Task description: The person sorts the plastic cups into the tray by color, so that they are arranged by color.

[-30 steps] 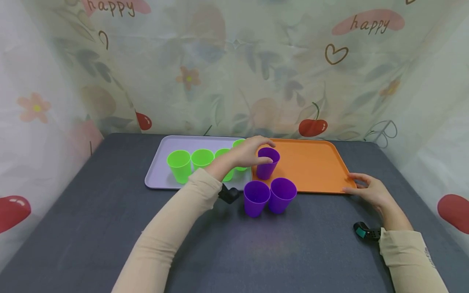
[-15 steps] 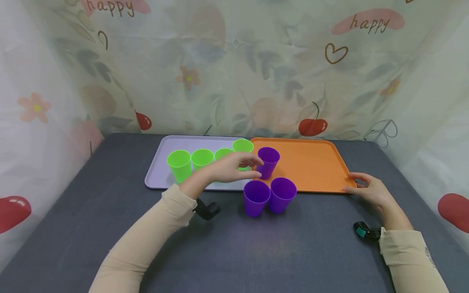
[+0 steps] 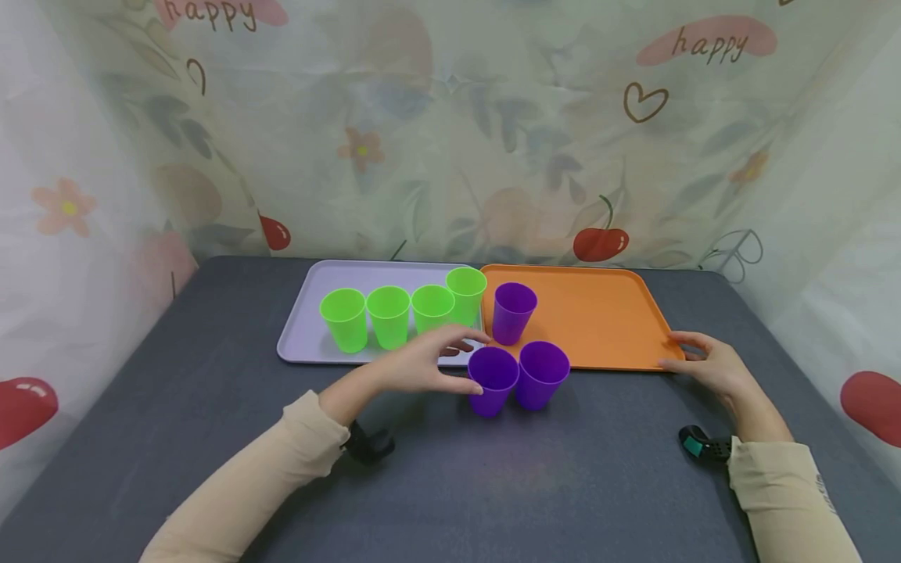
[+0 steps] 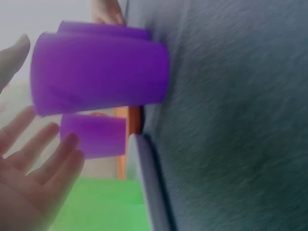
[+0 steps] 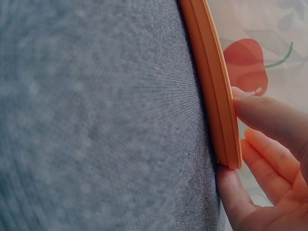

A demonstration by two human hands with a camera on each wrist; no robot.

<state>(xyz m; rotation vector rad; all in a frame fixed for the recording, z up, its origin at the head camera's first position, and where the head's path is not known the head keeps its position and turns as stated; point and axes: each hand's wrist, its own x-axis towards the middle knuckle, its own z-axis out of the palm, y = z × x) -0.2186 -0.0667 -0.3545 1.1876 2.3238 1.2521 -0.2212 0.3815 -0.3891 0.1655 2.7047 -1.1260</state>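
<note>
My left hand (image 3: 421, 364) is spread beside the nearer left purple cup (image 3: 495, 389), its thumb overlapping the cup's left side in the head view. In the left wrist view, the fingers (image 4: 60, 166) are apart from that cup (image 4: 103, 72). Against its right side stands another purple cup (image 3: 542, 379), both upright on the dark table. A third purple cup (image 3: 513, 317) stands at the left end of the orange tray (image 3: 591, 317). With thumb and fingers, my right hand (image 3: 718, 374) holds the tray's near right corner; the right wrist view shows fingertips on its rim (image 5: 211, 91).
Several green cups (image 3: 389, 319) stand upright on the lilac tray (image 3: 320, 309), which adjoins the orange tray on the left. The dark table (image 3: 507, 493) extends in front of both trays. A patterned curtain (image 3: 436, 156) hangs behind.
My left hand has let go of the purple cup on the orange tray, drawn back left, and come down toward the nearer left purple cup. My right hand stays at the tray corner.
</note>
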